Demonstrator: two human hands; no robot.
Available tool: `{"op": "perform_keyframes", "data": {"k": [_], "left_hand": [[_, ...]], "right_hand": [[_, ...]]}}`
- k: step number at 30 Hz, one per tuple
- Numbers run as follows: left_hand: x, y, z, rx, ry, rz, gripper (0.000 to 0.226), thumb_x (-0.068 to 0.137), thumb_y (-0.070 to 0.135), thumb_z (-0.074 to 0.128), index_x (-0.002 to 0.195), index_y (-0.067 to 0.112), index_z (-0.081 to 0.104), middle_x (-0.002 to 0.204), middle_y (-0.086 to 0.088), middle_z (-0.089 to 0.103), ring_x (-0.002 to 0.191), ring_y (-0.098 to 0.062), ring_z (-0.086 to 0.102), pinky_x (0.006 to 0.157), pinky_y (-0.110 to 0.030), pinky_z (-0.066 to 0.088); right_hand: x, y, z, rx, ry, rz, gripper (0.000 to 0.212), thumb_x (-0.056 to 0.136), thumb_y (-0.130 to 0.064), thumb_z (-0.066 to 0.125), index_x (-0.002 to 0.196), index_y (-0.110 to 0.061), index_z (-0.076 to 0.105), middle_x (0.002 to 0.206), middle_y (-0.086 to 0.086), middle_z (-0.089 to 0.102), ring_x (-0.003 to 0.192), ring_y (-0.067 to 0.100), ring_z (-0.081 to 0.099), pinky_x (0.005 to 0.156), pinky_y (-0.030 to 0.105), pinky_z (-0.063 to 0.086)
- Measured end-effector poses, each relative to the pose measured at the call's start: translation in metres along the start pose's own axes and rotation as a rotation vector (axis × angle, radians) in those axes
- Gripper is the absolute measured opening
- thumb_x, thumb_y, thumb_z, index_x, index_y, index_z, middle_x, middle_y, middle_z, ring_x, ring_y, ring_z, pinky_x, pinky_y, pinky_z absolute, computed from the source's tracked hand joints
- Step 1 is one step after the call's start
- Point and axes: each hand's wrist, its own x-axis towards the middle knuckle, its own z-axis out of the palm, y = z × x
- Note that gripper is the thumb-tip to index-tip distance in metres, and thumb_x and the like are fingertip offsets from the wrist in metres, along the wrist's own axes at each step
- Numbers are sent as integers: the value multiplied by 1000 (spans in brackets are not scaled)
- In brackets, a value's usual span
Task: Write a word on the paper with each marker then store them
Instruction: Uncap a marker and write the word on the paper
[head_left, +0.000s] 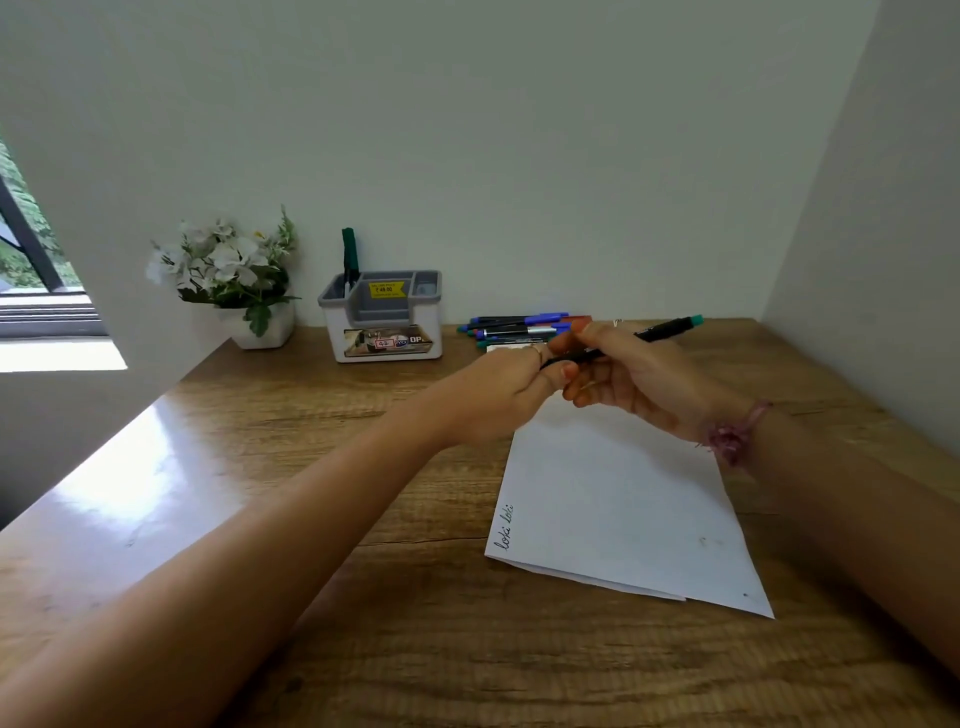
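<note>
Organizer (383, 317) left of loose markers (519, 328), paper (618, 499) in front.

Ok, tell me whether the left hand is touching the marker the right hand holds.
Touching. In the head view the left hand pinches the near end of the green-capped marker, while the right hand grips its barrel above the paper.

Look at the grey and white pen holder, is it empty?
No, one green marker stands upright in the left slot of the pen holder.
</note>
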Motion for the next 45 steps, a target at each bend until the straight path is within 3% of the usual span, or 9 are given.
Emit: {"op": "perform_keyframes", "data": {"k": [8,13,19,22,26,30,34,40,45], "left_hand": [[-8,-5,-6,33,156,72,36,96,39,43,60,36,43,49,11,43,47,0,47,47,-15,33],[-11,-17,-9,-87,17,-4,26,89,53,46,73,33,48,62,9,47,51,0,43,50,-14,32],[-18,-53,-11,-320,-94,-175,57,69,40,78,111,12,51,98,21,61,96,-1,55,81,-23,44],[-17,-57,-7,-313,-194,-162,59,61,41,77,115,35,52,109,33,53,115,0,45,97,-25,37],[-17,-63,-6,-286,-263,-194,67,50,54,80,107,50,46,134,12,44,127,-11,38,110,-34,31],[-14,-70,-3,-207,-269,-194,92,40,67,76,119,33,43,123,13,48,121,-12,44,105,-35,37],[-13,-70,-3,-200,-281,-214,86,40,66,76,112,37,38,112,19,47,112,-6,45,96,-28,38],[-11,-72,-2,-197,-276,-186,102,44,60,80,128,22,37,100,25,43,95,-2,45,84,-20,36],[-9,-73,-3,-205,-281,-204,96,41,62,79,120,31,35,105,22,44,101,-3,45,90,-22,37]], "right_hand": [[-7,-3,1,98,-212,56,36,93,-26,41,121,-8,56,114,14,68,105,27,66,84,27,55],[-5,0,-6,51,-122,42,36,100,-24,33,115,-7,61,97,13,73,89,23,71,72,25,57],[-9,3,-16,44,-125,24,21,82,-16,47,94,-10,63,75,5,70,68,15,68,57,21,52],[-12,7,-2,-65,-232,17,14,76,-7,55,86,-10,65,72,5,69,67,16,67,56,20,53],[-13,8,16,-266,-332,7,17,84,9,57,87,-6,64,67,2,70,63,12,65,58,18,52],[-11,19,28,-318,-407,-50,14,79,2,62,82,-11,66,65,0,69,56,12,61,54,19,50],[1,27,32,-375,-393,-100,10,70,-18,65,79,-14,69,69,24,63,51,18,57,49,19,48],[6,43,31,-352,-307,-162,17,69,-22,60,75,-6,61,62,19,57,47,12,51,45,18,43],[5,48,29,-351,-287,-186,9,73,-12,61,73,-3,59,71,20,62,50,11,51,47,18,42]]}}
